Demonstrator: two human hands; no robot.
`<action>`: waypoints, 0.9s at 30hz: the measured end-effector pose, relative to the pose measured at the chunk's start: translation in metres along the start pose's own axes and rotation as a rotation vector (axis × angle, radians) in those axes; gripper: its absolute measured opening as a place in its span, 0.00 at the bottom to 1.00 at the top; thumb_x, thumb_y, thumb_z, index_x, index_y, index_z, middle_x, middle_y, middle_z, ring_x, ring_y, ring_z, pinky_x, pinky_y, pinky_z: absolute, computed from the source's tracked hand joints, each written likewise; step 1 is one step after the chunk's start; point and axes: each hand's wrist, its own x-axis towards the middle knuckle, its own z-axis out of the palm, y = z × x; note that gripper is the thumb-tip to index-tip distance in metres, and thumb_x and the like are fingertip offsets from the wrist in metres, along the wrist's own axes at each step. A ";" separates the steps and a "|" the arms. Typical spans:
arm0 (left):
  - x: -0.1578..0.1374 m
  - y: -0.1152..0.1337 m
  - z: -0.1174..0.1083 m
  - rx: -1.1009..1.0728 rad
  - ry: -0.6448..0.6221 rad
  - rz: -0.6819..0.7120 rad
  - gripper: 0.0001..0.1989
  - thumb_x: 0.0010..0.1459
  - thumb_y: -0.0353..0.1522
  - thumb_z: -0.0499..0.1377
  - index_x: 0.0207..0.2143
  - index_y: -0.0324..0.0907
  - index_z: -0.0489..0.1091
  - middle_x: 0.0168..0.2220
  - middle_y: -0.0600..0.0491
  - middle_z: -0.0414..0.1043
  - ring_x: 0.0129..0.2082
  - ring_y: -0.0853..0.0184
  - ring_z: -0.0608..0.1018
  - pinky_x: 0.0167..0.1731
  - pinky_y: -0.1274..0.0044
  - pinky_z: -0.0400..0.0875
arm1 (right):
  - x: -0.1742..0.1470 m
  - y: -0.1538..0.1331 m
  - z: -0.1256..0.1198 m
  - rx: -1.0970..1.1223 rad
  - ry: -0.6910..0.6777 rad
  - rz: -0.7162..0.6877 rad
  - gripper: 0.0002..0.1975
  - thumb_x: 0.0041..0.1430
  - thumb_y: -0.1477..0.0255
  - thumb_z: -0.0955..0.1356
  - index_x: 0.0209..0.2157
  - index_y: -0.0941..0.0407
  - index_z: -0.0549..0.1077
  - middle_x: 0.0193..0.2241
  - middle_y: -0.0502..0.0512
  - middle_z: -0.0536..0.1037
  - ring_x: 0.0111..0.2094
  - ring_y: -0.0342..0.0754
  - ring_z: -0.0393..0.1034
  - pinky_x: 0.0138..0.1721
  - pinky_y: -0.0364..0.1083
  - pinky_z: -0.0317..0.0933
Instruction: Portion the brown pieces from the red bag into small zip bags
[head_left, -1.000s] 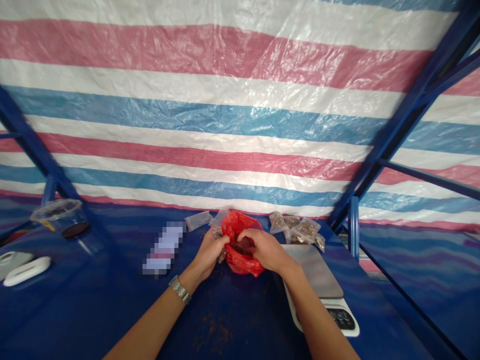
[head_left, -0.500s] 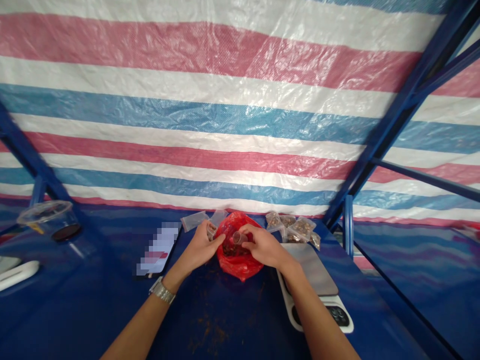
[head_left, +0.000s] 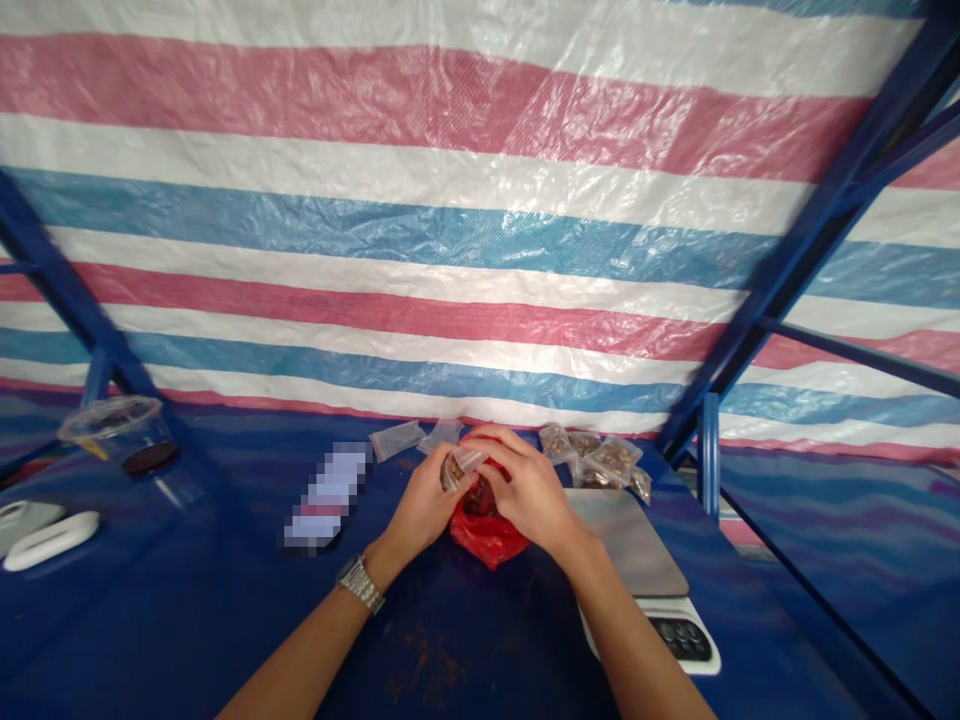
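My left hand (head_left: pixel 427 500) is closed on a small clear plastic bag (head_left: pixel 452 472) with brown bits inside. My right hand (head_left: pixel 529 490) reaches across from the other side, fingers bent, against a small clear cup (head_left: pixel 471 459) that meets the mouth of the small bag. The fingers hide much of the cup. Below both hands sits an open red plastic bag (head_left: pixel 489 540), with dark reddish-brown dried bits inside, partly covered by my right hand.
Filled clear bags (head_left: pixel 611 458) lie at the back right, beside a kitchen scale (head_left: pixel 637 545). Flat clear bags (head_left: pixel 397 440) lie behind my left hand. A blurred-out phone (head_left: pixel 328 497), a clear tub (head_left: pixel 124 440) and a white object (head_left: pixel 52 541) are on the left.
My right hand has lifted the small cup out of the red bag and brought it left to the small clear bag in my left hand. The view has shifted slightly left.
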 end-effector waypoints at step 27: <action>0.001 0.013 -0.019 -0.411 -0.135 0.109 0.33 0.64 0.59 0.55 0.62 0.51 0.58 0.59 0.46 0.67 0.58 0.55 0.73 0.59 0.65 0.68 | 0.008 -0.019 0.008 0.326 0.029 0.191 0.16 0.64 0.68 0.71 0.53 0.51 0.73 0.47 0.53 0.82 0.48 0.51 0.77 0.53 0.51 0.68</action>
